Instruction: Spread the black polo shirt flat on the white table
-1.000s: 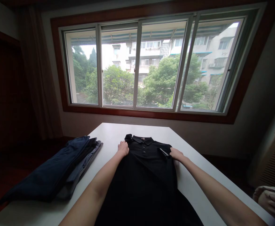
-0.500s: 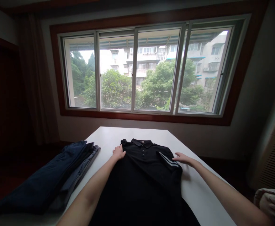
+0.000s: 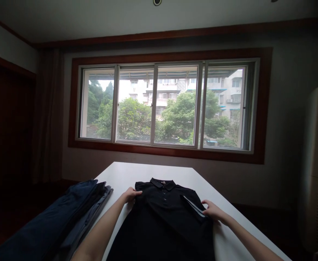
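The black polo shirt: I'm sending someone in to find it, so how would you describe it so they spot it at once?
Below the wide window stands a white table. On it lies a black polo shirt, spread flat with its collar toward the window, the left hand and right hand at its sides. Unlike the stack of folded dark clothes beside it, it lies alone, with pale stripes on its sleeve.

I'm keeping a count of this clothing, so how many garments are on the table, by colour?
Black polo shirt: 1
Navy folded garment: 1
Near-black folded garment: 1
Grey folded garment: 1
Total: 4 (the stack is dim, so more layers could be hidden)
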A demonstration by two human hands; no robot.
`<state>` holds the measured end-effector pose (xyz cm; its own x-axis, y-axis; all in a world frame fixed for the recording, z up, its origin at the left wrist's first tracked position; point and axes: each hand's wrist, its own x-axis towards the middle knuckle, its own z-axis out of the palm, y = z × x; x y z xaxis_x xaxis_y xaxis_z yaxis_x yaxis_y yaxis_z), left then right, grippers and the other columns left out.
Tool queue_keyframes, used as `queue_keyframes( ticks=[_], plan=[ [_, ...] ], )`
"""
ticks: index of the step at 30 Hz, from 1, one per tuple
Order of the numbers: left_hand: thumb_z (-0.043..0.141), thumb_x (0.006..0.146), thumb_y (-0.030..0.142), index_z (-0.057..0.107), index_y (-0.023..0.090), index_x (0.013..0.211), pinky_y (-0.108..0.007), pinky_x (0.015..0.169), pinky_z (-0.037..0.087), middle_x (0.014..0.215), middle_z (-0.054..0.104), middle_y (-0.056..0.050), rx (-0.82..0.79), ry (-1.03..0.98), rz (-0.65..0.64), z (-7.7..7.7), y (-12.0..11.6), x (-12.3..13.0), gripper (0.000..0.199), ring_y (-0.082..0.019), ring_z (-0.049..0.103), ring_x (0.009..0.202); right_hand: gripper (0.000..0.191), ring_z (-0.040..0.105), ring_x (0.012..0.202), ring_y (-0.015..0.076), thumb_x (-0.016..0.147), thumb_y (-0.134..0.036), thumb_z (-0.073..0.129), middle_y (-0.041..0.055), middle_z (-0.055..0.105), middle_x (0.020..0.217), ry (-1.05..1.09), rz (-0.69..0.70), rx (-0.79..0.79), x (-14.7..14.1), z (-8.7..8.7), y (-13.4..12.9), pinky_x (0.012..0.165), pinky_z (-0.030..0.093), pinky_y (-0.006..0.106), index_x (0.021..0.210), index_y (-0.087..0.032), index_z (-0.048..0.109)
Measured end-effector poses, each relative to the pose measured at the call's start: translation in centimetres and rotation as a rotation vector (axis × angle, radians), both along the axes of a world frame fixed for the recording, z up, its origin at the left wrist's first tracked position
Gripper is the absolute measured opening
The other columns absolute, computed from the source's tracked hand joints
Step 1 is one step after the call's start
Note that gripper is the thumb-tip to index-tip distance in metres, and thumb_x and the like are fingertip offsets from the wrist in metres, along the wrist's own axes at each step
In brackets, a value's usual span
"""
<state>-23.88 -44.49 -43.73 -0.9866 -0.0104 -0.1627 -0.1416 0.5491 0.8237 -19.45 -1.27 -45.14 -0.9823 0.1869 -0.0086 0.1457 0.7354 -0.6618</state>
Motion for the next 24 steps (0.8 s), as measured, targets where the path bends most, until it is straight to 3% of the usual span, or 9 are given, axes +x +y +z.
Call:
queue_keyframes(
  ticks=[4,8,10,16,20,24],
  plan=[
    [0.072,0.067,0.062,0.045,0.016,0.056,-0.017,0.037,0.025,0.045,0.034,0.006,0.154,-0.072,-0.041,-0.3,-1.4,-0.1,0.055,-0.004,0.031,0.038,0.035,0.064,0.072,0.0212,0.063,-0.011,0.051,-0.0006,0.059,0.068,0.096,0.015,0.035,-0.6,-1.6,0.9,0.065,0.048,0.029,0.097,-0.021,0.055],
    [0.078,0.062,0.057,0.05,0.015,0.058,-0.015,0.038,0.024,0.049,0.037,0.006,0.398,-0.106,-0.064,-1.2,-3.4,-0.5,0.051,-0.003,0.032,0.04,0.027,0.065,0.077,0.0228,0.072,-0.019,0.049,0.0006,0.062,0.07,0.168,0.002,0.136,-0.4,-2.7,1.0,0.07,0.048,0.03,0.097,-0.024,0.057],
    [0.079,0.062,0.052,0.054,0.015,0.059,-0.016,0.038,0.024,0.051,0.04,0.005,0.422,-0.068,-0.074,-1.4,-4.5,-0.6,0.045,-0.004,0.033,0.04,0.026,0.066,0.081,0.023,0.076,-0.024,0.046,0.0021,0.065,0.077,0.194,-0.004,0.148,0.0,-2.9,0.9,0.072,0.048,0.03,0.1,-0.025,0.056],
    [0.074,0.068,0.031,0.062,0.014,0.062,-0.02,0.039,0.02,0.046,0.039,0.005,0.223,0.013,-0.018,-1.4,-7.7,-1.0,0.021,-0.005,0.029,0.038,0.031,0.066,0.091,0.0237,0.083,-0.032,0.039,0.0069,0.069,0.094,0.245,-0.014,0.172,1.5,-3.0,0.4,0.076,0.046,0.029,0.108,-0.022,0.056],
    [0.063,0.075,0.025,0.068,0.013,0.074,-0.022,0.043,0.03,0.046,0.044,0.004,-0.117,0.127,0.046,-1.0,-9.2,-1.5,0.013,-0.01,0.041,0.041,0.03,0.067,0.089,0.024,0.083,-0.033,0.04,0.0068,0.07,0.092,0.289,-0.006,0.176,1.7,-3.2,0.4,0.075,0.046,0.029,0.105,-0.024,0.058],
    [0.059,0.074,0.019,0.068,0.014,0.089,-0.024,0.066,0.046,0.08,0.067,-0.004,-0.349,0.282,0.114,-0.3,-10.2,-1.6,0.018,-0.019,0.064,0.077,0.032,0.066,0.088,0.024,0.084,-0.036,0.037,0.0068,0.07,0.093,0.298,0.011,0.191,1.0,-4.0,1.0,0.075,0.046,0.03,0.106,-0.024,0.057]
  ],
)
